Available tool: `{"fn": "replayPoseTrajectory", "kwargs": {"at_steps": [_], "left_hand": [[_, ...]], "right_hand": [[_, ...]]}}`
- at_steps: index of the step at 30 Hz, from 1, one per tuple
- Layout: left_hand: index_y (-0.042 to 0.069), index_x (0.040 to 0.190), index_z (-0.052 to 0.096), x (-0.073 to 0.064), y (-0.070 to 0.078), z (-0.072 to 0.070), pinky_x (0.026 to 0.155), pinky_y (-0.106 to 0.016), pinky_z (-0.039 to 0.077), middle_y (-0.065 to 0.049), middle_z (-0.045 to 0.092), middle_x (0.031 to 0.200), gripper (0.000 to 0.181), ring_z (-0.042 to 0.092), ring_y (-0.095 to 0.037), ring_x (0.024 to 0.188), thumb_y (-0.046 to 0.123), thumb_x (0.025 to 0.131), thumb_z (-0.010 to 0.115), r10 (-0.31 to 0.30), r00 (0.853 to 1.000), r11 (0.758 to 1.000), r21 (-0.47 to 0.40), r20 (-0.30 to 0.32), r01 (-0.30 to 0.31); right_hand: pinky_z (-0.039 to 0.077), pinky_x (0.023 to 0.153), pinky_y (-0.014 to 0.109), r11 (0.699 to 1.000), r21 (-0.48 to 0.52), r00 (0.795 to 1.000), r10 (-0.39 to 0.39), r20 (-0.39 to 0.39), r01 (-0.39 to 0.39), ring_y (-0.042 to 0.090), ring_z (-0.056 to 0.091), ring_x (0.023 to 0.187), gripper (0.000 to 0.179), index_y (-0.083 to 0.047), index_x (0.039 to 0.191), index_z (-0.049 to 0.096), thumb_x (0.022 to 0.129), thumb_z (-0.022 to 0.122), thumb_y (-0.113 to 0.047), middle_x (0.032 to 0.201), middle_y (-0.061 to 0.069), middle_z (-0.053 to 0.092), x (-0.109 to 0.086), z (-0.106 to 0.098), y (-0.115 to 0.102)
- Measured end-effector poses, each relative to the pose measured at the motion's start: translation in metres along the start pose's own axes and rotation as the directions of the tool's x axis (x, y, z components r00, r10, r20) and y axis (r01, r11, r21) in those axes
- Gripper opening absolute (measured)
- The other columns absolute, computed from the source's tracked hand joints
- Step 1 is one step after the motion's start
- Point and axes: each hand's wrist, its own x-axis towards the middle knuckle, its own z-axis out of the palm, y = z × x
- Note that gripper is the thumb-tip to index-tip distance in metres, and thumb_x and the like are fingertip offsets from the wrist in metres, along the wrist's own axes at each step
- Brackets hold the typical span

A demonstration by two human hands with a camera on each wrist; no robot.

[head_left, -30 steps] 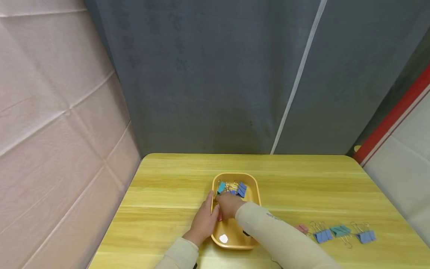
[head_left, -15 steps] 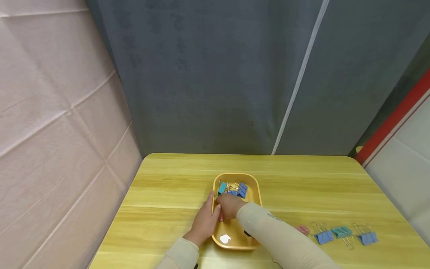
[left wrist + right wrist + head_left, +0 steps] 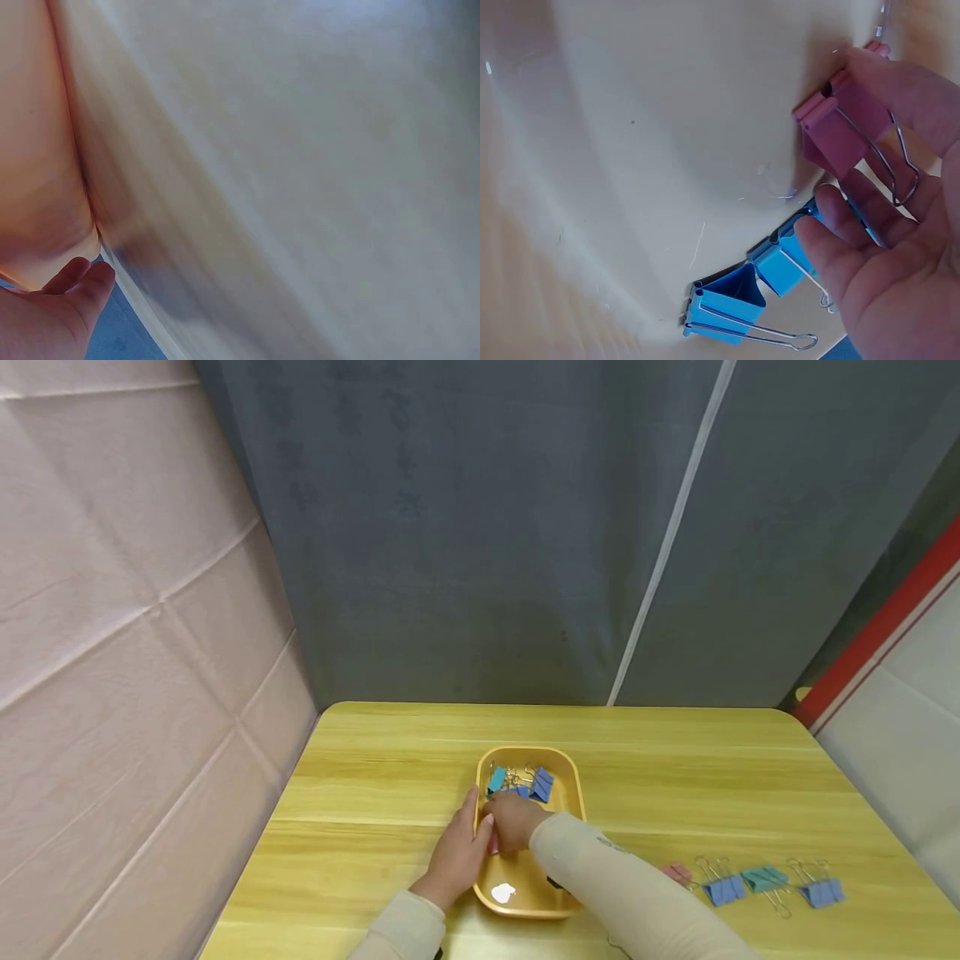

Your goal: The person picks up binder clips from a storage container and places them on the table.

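Within a yellow-orange tray point(image 3: 571, 789) my right hand point(image 3: 513, 821) reaches down by the left wall. A pink binder clip point(image 3: 840, 124) is pinched between its thumb and a finger in the right wrist view, wire handles toward the palm. The other fingers come right up to a blue binder clip point(image 3: 784, 262); another blue one point(image 3: 727, 304) lies past it. My left hand point(image 3: 456, 852) grips the tray's left wall, fingers along the outside and thumb over the rim. Toward the tray's far end are a teal clip point(image 3: 497, 780) and a dark-blue clip point(image 3: 542, 785).
Right of the tray a row of binder clips lies on the wooden table point(image 3: 375, 760): pink point(image 3: 677, 872), blue point(image 3: 723, 890), teal point(image 3: 765, 878), blue point(image 3: 822, 892). A wire handle point(image 3: 617, 947) shows beside the right sleeve point(image 3: 630, 885). A grey curtain point(image 3: 450, 568) hangs behind.
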Motion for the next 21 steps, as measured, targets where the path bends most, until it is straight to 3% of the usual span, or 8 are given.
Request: {"fn": "replayPoseTrajectory", "kwargs": {"at_steps": [5,11,21], "left_hand": [[0.002,0.151,0.028,0.0003,-0.0015,0.0008,0.107,-0.053,0.038,-0.025,0.047,0.141,0.059,0.046,-0.04,0.129,0.035,0.104,0.041,0.002,1.0,1.0,-0.004,-0.001,-0.002],[0.003,0.151,0.028,0.0005,-0.0008,0.0008,0.107,-0.053,0.039,-0.025,0.047,0.14,0.059,0.046,-0.041,0.128,0.036,0.104,0.041,0.002,1.0,1.0,-0.001,-0.005,-0.002],[0.005,0.152,0.025,-0.0014,0.0008,0.0004,0.109,-0.055,0.036,-0.024,0.043,0.144,0.061,0.043,-0.042,0.131,0.038,0.104,0.04,-0.04,0.999,0.999,-0.007,0.013,0.04]], "right_hand": [[0.051,0.085,0.027,0.999,-0.029,1.0,-0.023,-0.004,0.023,0.018,0.057,0.093,0.033,-0.019,0.083,0.064,0.059,0.085,-0.01,0.091,-0.003,0.058,0.0022,0.0021,0.0013],[0.05,0.085,0.026,0.999,-0.007,0.999,-0.033,0.005,0.033,0.018,0.056,0.095,0.027,-0.02,0.073,0.062,0.062,0.084,-0.009,0.091,-0.003,0.058,0.002,0.0037,0.0032],[0.047,0.075,0.023,0.999,0.022,0.999,0.025,0.038,-0.026,0.016,0.049,0.091,0.029,-0.023,0.067,0.061,0.058,0.084,-0.007,0.092,-0.002,0.052,-0.0029,0.0034,0.0008]]}}
